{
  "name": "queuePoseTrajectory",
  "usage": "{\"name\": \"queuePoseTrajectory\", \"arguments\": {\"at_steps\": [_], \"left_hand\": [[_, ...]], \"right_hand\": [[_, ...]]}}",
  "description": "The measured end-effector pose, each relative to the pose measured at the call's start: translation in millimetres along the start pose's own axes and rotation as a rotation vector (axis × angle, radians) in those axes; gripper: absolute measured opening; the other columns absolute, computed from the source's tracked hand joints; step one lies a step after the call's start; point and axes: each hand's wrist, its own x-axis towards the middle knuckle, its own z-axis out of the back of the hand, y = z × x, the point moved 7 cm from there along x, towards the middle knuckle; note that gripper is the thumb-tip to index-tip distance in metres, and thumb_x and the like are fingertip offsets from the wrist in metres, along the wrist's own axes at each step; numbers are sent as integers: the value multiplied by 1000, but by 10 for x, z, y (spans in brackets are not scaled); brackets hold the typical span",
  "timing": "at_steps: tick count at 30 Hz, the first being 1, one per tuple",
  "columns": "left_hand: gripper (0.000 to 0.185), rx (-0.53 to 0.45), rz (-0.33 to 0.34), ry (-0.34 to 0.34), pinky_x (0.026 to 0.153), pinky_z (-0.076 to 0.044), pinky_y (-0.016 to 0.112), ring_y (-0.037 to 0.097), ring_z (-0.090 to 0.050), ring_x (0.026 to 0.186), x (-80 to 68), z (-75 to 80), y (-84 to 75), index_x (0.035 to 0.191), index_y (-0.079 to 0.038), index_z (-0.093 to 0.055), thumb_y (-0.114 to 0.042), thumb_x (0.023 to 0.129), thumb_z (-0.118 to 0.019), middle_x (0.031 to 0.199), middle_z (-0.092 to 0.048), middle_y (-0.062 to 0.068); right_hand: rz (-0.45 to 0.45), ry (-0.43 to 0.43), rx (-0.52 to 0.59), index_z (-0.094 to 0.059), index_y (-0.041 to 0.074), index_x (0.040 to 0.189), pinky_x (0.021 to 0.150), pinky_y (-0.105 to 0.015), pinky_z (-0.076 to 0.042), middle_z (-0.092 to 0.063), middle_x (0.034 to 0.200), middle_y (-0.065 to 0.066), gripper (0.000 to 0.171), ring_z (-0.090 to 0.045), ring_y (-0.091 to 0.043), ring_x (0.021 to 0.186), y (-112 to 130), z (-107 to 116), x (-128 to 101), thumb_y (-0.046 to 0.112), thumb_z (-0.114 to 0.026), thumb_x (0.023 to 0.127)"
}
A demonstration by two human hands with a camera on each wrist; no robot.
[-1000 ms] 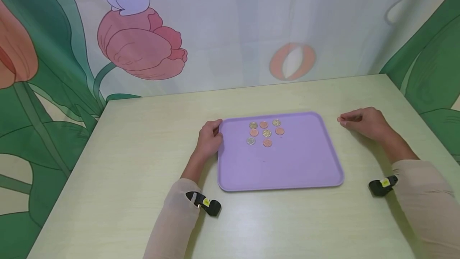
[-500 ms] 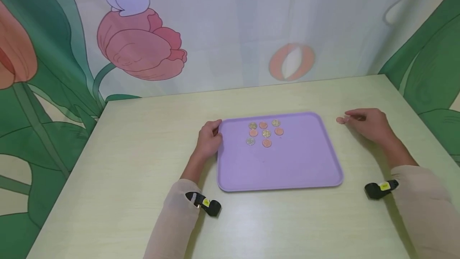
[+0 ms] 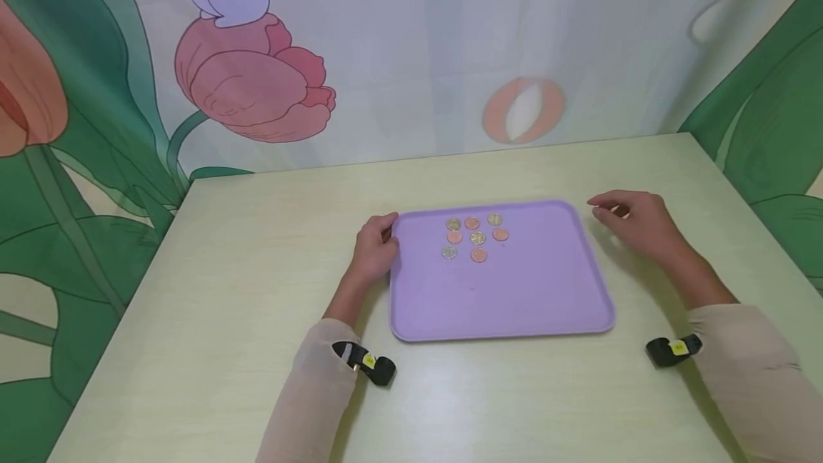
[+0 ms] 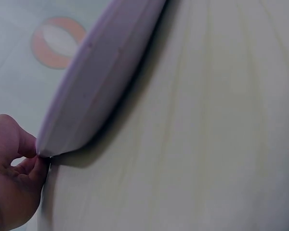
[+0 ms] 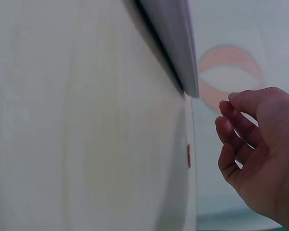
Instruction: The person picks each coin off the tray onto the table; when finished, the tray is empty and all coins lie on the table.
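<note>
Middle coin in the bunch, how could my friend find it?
Find the purple tray on the pale table; eight coins cluster on its far half. The middle coin is silvery, the only one with copper coins on all four sides.

Beige sleeves (image 3: 308, 391); black wrist cameras (image 3: 369, 366), yellow stickers.

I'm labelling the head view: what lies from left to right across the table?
Left hand gripping the tray's edge → purple tray → coins on it → right hand, beyond the tray's right rim.
</note>
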Motion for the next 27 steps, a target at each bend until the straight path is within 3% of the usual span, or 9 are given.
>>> {"name": "queuePoseTrajectory", "arguments": {"at_steps": [12,19,27], "left_hand": [[52,6,-2,3,122,-42,42,35,-47,144,-17,2,-18,147,9,-46,5,95,-46,146,-50,27],[52,16,-8,2,122,-43,42,34,-48,143,-14,6,6,147,8,-46,5,95,-46,145,-51,27],[52,15,-24,6,122,-42,42,34,-48,142,-10,-3,-16,147,9,-46,5,95,-46,144,-51,27]], "right_hand": [[91,132,36,-74,-1,115,61,-19,-49,-75,102,-22,23,-64,-19,78,606,-260,92,9,-67,96],[105,210,78,-73,0,118,68,-16,-49,-75,104,-20,25,-63,-20,82,865,-439,168,9,-67,95],[132,317,97,-72,-3,117,67,-16,-49,-74,103,-21,25,-62,-16,79,918,-702,235,3,-68,93]]}}
